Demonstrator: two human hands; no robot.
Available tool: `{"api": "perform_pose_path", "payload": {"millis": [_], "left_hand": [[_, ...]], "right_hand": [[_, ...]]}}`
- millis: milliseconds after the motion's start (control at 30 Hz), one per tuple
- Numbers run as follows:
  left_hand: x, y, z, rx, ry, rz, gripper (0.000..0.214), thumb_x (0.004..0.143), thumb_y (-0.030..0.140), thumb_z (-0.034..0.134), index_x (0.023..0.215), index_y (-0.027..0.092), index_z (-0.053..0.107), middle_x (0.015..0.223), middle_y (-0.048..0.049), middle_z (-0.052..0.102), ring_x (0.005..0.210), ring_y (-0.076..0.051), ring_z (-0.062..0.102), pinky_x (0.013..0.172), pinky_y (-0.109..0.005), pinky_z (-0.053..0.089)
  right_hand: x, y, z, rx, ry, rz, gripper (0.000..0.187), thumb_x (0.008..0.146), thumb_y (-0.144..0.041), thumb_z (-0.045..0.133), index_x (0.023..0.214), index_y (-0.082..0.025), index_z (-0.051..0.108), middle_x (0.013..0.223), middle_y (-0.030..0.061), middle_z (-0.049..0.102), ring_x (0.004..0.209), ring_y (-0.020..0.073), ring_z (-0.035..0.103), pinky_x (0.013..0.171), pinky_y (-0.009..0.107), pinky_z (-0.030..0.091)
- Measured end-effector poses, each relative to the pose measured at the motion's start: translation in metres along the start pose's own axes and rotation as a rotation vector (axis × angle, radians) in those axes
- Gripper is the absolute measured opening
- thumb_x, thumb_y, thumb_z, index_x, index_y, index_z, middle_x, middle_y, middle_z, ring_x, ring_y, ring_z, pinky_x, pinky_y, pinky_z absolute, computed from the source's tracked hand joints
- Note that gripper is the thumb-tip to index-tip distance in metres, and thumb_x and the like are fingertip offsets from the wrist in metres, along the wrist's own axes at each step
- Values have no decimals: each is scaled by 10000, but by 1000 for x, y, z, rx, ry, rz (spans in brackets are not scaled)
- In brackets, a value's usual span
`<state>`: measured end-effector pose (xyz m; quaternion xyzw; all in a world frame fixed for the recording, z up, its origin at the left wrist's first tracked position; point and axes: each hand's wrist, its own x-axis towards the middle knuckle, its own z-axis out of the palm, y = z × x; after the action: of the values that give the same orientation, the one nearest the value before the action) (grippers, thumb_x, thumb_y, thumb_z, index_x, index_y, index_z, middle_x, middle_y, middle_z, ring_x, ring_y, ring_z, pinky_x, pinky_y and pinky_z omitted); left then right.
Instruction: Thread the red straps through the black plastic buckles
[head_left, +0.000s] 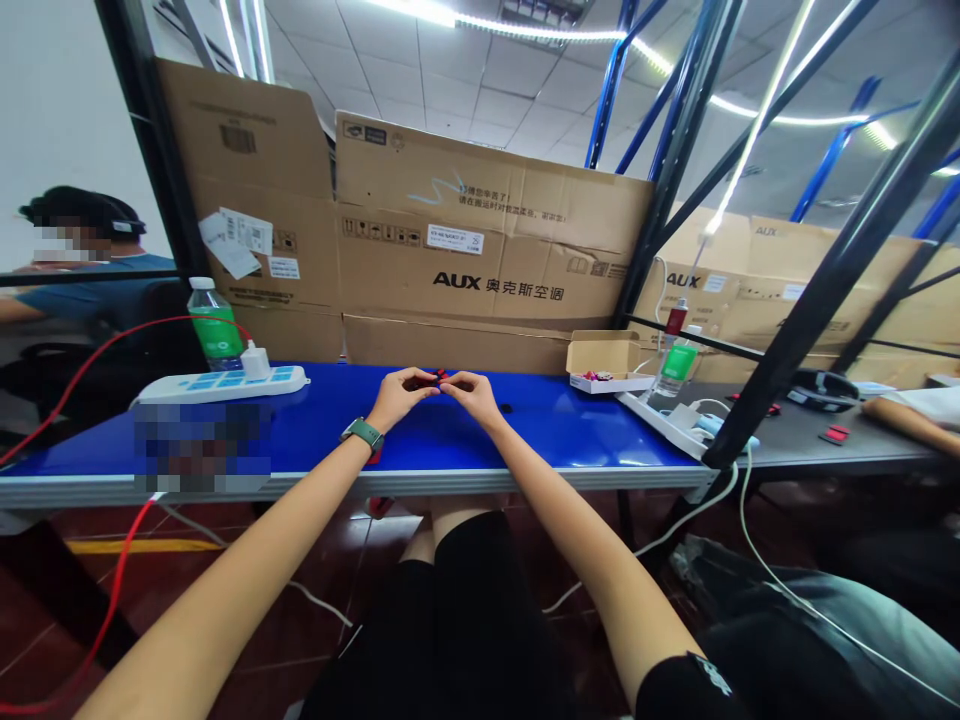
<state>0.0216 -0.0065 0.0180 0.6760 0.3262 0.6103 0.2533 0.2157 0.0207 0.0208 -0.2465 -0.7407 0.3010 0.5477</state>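
Note:
Over the blue tabletop [450,440], my left hand [400,397] and my right hand [472,393] meet fingertip to fingertip. Between them they pinch a small red and black piece [440,377]; its kind is too small to make out, and the fingers cover part of it. A green-banded watch [365,434] is on my left wrist. Partly hidden beneath that wrist, something red [376,457] shows near the table's front edge. Just right of my right hand lies a small dark spot or piece [507,408].
A white power strip [225,384] with a plugged-in charger and a green-labelled bottle [216,325] stand at the left. To the right are an open small carton [609,364], another bottle [679,362] and a second power strip [664,425]. Cardboard [487,240] walls the back; people sit on both sides.

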Motion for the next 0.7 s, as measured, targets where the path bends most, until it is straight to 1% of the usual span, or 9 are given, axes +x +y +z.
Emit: {"api": "perform_pose_path", "payload": {"millis": [100,200,333,467,533,633,700], "left_hand": [[-1,1,0,-3,-24,-3,522,597,545,907,917,158,763,962,-119,780,909,-292,730,912,-468,574],[-1,-1,0,-22,-37,9,515,585,530,918,902,155,766,963,-120,780,918,-296,729,930,-479,568],[0,-6,1,-63,-57,34,479,582,491,929,871,150,758,980,-120,774,961,-291,723,958,-473,556],[0,-10,2,-90,-86,36,448,573,458,939,824,145,740,967,-116,769,943,-275,720,939,-451,561],[-1,-10,3,-94,-107,18,448,580,458,935,831,144,737,953,-111,770,913,-268,721,920,-444,566],[-2,-6,3,-51,-131,-5,465,604,474,920,886,145,751,936,-105,773,883,-264,724,895,-426,570],[-1,-3,2,-11,-144,-1,463,678,512,870,944,148,766,969,-109,777,900,-267,725,893,-411,570]], "right_hand": [[0,1,-1,70,2,31,328,698,-480,810,784,-166,775,788,58,763,716,194,686,748,311,537],[0,2,-2,111,-10,71,330,648,-465,841,773,-166,783,789,58,769,714,195,687,757,317,536],[1,4,-2,96,-8,109,344,618,-481,846,743,-169,772,774,49,765,718,190,687,759,309,534],[1,6,-2,32,40,152,347,614,-494,843,658,-172,722,655,24,718,613,154,637,651,267,504],[0,5,-3,51,41,178,356,609,-491,850,638,-168,703,613,24,695,573,149,618,608,260,488],[-1,3,-3,93,11,187,360,595,-483,863,639,-164,701,613,31,690,573,154,618,608,268,491],[0,2,-3,121,15,190,368,595,-490,863,660,-165,703,636,33,694,596,156,623,630,274,502]]}}
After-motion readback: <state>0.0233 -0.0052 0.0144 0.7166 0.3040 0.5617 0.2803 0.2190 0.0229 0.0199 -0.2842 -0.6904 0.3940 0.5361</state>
